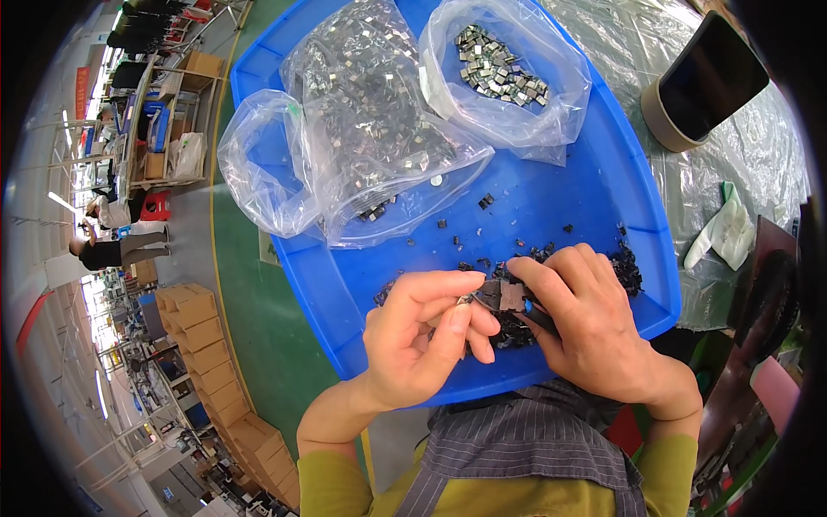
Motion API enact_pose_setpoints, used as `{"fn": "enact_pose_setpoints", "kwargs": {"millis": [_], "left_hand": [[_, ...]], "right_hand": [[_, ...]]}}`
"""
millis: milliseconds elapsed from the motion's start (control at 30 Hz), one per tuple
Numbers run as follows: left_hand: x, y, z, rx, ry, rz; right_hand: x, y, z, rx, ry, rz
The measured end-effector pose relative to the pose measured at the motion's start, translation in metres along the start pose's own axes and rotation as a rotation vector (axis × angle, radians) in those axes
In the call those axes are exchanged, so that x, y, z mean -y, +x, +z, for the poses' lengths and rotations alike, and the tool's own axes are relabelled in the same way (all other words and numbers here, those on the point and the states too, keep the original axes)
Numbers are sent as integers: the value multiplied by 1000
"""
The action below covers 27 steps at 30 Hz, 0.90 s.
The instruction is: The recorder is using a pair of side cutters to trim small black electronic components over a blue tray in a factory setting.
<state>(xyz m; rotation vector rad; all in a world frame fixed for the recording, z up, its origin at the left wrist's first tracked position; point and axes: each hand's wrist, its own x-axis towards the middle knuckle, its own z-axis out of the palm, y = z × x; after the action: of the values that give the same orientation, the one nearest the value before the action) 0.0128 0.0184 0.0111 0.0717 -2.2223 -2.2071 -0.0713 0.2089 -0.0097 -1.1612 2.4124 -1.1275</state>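
Observation:
My right hand is closed around a pair of small pliers or cutters with dark jaws and black-and-blue handles. The jaws point left, toward my left hand. Between its thumb and fingertips, that hand pinches a tiny metallic part, right at the tip of the tool. Whether the jaws touch the part is hard to make out. Both hands are over the near side of a blue tray. Under and around them lie many small black scraps, partly hidden by my fingers.
A transparent bag of small metal-and-black parts lies across the tray's far left. Beside it, an open bag holds silvery pieces. A phone-like black screen leans on a round holder at right, near a white glove. Cardboard boxes line the left.

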Motion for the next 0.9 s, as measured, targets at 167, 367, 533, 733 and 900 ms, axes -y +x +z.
{"fn": "enact_pose_setpoints", "kwargs": {"millis": [167,367,533,733,900], "left_hand": [[-2,1,0,-10,55,-16],[-4,3,-5,18,-43,-113],[-3,3,-5,16,-140,-167],[-4,4,3,14,206,-50],[1,0,4,-46,266,26]], "right_hand": [[-1,1,-2,86,127,41],[-4,0,-3,172,308,84],[-3,1,-2,152,302,77],[-2,0,1,-29,23,9],[1,0,1,-83,-110,-6]]}}
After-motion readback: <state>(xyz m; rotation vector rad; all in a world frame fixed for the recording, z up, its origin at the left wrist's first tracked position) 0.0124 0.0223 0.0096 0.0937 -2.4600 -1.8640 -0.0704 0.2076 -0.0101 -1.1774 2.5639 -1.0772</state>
